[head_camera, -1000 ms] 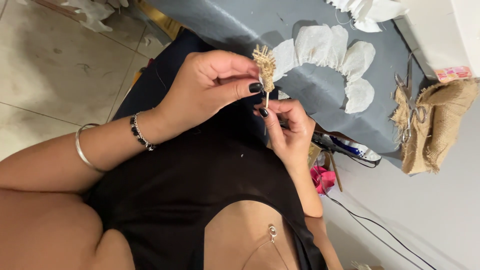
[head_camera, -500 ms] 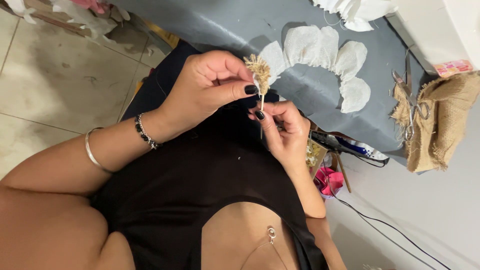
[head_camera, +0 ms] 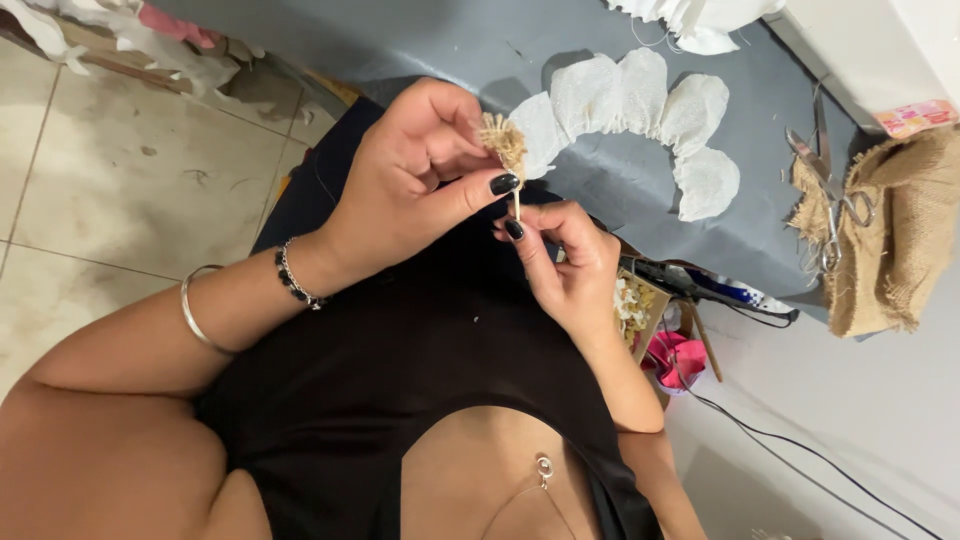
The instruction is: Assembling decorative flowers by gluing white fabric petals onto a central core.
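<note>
A small burlap tuft on a thin stick is held above the lap, just short of the grey tabletop. The left hand is pinched on the tuft; the right hand is closed on the stick's lower end. The piece is judged light, soft and easily frayed (best gripped at the stick). A small box of pale scraps is noted under the tabletop edge.
</note>
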